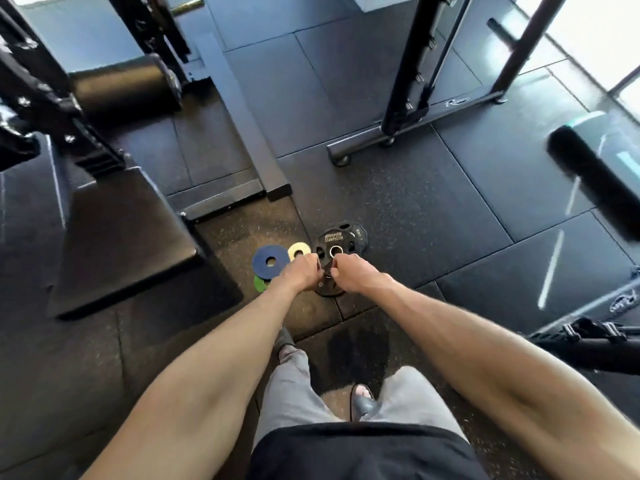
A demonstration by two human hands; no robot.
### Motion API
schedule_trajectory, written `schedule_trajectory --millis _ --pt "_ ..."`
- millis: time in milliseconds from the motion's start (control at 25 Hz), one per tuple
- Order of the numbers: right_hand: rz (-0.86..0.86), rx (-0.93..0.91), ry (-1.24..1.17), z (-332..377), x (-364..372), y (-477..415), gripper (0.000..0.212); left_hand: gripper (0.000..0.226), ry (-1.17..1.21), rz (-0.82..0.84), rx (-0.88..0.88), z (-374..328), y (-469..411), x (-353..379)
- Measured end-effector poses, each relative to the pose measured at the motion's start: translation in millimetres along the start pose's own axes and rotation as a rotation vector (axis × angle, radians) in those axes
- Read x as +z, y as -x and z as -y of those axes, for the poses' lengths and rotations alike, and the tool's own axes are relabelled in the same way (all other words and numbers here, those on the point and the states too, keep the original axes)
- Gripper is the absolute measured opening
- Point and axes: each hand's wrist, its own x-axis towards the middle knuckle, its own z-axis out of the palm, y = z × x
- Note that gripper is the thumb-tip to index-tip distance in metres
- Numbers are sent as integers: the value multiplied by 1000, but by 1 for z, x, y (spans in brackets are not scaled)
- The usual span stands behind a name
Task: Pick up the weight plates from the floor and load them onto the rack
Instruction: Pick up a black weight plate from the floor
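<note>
Left hand (300,273) and right hand (349,271) both down at near rim of black plate (334,249), fingers curled onto its edge — grip looks closed, lift not yet evident. Second black plate (356,232) underneath, on floor (415,202). Just left: blue plate (268,260), yellow plate (298,250), green plate (260,283), untouched. Rack (408,98) well beyond, no plates seen loaded. Judgement — task barely begun; every plate left.

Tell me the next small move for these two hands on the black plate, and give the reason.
Probably lift the black Hammer Strength plate straight up off the floor. The left hand and right hand are both curled on its near edge, and it seems to lie on another black plate. A straight lift should keep it clear of the blue plate and yellow plate beside it.
</note>
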Motion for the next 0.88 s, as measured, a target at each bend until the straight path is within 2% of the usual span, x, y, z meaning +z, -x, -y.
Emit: schedule_trajectory --millis 160,320,560,760,880 --pt "3 125 -82 -6 0 -54 30 29 -6 29 12 12 -59 -14" --pt "44 162 -87 -48 20 -112 29 28 -2 84 -30 19 -123 17" --pt "46 171 -58 -151 87 -236 27 23 58 46 -112 26 -255 113" --pt "-38 201 -23 -234 181 -354 27 24 83 22 -226 75 -379 222" --pt "-112 252 -2 -274 237 -413 39 30 140 -17 -343 110 -438 271"
